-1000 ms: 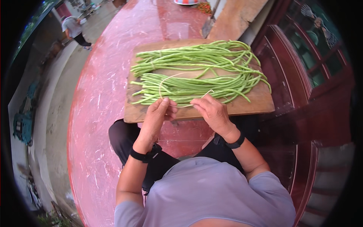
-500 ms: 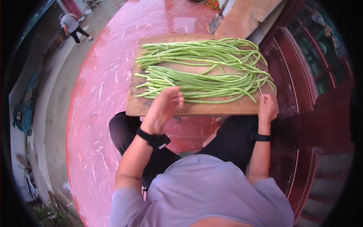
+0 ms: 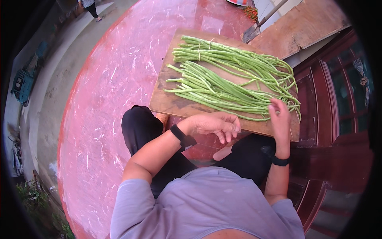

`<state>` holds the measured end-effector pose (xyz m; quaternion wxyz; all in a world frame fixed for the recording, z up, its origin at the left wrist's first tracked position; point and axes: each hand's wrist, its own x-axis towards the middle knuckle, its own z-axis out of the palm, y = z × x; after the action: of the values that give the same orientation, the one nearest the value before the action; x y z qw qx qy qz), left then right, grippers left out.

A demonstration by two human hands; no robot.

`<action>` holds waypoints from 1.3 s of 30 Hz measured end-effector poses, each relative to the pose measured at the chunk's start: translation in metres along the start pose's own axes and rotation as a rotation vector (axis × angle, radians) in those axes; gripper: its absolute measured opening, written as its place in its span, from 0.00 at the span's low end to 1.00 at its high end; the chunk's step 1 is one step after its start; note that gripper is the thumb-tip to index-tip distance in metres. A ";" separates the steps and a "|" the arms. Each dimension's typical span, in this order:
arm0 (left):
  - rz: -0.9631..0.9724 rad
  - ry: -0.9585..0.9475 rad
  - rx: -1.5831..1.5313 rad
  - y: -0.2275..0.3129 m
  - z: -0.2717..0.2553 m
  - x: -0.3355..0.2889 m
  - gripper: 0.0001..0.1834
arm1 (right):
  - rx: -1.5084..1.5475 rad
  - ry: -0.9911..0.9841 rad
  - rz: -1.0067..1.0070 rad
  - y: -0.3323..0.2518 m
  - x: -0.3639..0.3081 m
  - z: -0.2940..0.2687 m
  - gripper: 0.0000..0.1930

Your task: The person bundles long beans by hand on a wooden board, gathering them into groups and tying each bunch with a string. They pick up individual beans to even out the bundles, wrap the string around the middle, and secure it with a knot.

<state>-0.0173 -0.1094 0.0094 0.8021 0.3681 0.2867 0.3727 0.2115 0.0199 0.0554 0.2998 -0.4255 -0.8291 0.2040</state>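
Note:
Two bunches of long green beans lie side by side on a wooden board point(image 3: 167, 99) over my knees. Around the stem end of the far bunch of long beans point(image 3: 234, 55) run thin pale ties. Spread more loosely, the near bunch of long beans point(image 3: 223, 87) shows no tie. My left hand point(image 3: 215, 125) hovers at the board's near edge, fingers loosely bent and apart, with nothing visible in it. At the thin right ends of the near bunch is my right hand point(image 3: 281, 117), fingers raised and parted. Whether it touches the beans is unclear.
The board stands on a glossy red floor point(image 3: 107, 107). Right of it are dark red door panels point(image 3: 308, 107). A shovel point(image 3: 254, 30) leans near a wooden plank point(image 3: 298, 30) at the far right. Beyond the floor's left edge, a person point(image 3: 89, 8) and a teal vehicle point(image 3: 24, 81) appear.
My left hand has moved right, off the near bunch's stem ends. My right hand, earlier pinching a thin pale strip, has risen towards the bean ends; the strip no longer shows in it. The view has turned.

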 end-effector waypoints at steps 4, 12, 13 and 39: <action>0.061 -0.007 0.038 0.007 -0.012 -0.019 0.14 | -0.183 -0.110 -0.405 -0.062 0.032 0.051 0.13; 0.391 0.306 -0.290 0.017 -0.033 -0.042 0.11 | -0.290 -0.157 -0.409 -0.069 0.060 0.117 0.11; 0.465 0.387 -0.370 0.017 -0.033 -0.044 0.11 | -0.231 -0.083 -0.387 -0.070 0.056 0.117 0.10; 0.896 0.442 -0.582 0.020 -0.031 -0.036 0.30 | 0.075 -0.053 -0.340 -0.082 -0.023 0.107 0.09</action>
<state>-0.0677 -0.1179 0.0150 0.5553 0.1311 0.1494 0.8075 0.1022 -0.0529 0.0173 0.3240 -0.2620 -0.8885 0.1923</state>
